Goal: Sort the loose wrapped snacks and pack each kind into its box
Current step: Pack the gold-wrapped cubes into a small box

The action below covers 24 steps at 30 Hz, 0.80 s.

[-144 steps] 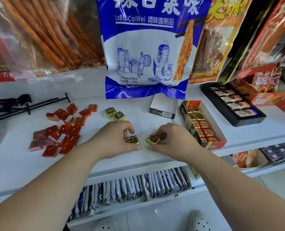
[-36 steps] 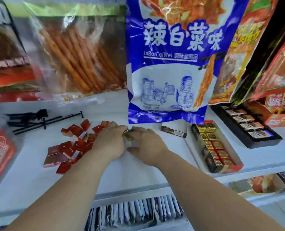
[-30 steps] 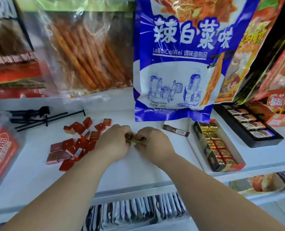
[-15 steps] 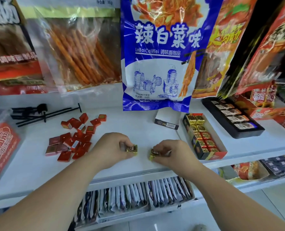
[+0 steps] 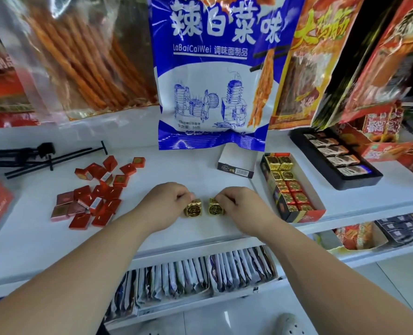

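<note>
Many flat, glossy red squares (image 5: 92, 194) lie scattered at left on the smooth white shelf (image 5: 31, 238). The left hand (image 5: 166, 204) pinches a crinkly gold foil cube (image 5: 194, 208) resting on the shelf. Just beside it, the right hand (image 5: 239, 206) pinches a second gold cube (image 5: 215, 208). A long cardboard box (image 5: 307, 215) at right holds rows of gold and red cubes.

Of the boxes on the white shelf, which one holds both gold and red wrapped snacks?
The long open box just right of the right hand: gold snacks at its far end, red nearer. The black tray holds only dark bars.
</note>
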Motion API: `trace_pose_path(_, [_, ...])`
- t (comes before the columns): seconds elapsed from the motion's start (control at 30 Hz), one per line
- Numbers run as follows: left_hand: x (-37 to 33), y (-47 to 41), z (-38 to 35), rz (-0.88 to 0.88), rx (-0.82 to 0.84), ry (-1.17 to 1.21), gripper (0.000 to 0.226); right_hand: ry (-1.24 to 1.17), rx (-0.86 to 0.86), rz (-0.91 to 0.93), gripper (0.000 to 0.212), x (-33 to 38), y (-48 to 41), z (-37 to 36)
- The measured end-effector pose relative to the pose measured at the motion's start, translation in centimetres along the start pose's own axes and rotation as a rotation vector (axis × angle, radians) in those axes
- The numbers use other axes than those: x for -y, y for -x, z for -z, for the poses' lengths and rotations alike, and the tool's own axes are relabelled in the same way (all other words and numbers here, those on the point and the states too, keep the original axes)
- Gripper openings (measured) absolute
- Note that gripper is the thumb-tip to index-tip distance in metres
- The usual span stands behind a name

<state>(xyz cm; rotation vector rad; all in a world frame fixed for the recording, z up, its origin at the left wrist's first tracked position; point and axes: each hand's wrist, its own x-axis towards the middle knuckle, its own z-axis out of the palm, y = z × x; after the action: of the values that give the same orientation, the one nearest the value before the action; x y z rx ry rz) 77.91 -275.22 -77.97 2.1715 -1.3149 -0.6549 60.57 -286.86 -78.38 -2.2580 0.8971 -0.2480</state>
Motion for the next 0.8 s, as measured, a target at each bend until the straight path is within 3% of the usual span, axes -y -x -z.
trace_pose_path(0.2, [0.0, -1.0, -0.7, -0.058, -0.030, -0.097, 0.021, 0.068, -0.114, 0.059, 0.039, -1.0, -1.4, -0.8])
trace_pose_path(0.4, [0.6, -1.0, -0.2, -0.084, 0.011, 0.030, 0.012, 0.261, -0.122, 0.152, 0.022, -1.5, -1.9, -1.2])
trace_pose_path(0.5, [1.1, -0.3, 0.2, -0.103, 0.084, 0.058, 0.042, 0.173, -0.052, 0.152, 0.020, -0.8, -1.6, 0.3])
trace_pose_path(0.6, [1.3, 0.1, 0.2, -0.133, 0.075, 0.028, 0.058, 0.085, 0.161, 0.152, 0.046, -0.5, -0.5, 1.8])
trace_pose_path(0.67, [1.2, 0.3, 0.1, -0.152, 0.067, 0.033, 0.051, 0.141, 0.211, 0.191, 0.056, -0.5, 0.0, 2.1])
trace_pose_path(0.8, [0.3, 0.6, -0.1, -0.170, 0.040, 0.001, 0.033, 0.203, 0.112, 0.235, 0.043, -0.6, 0.1, 1.9])
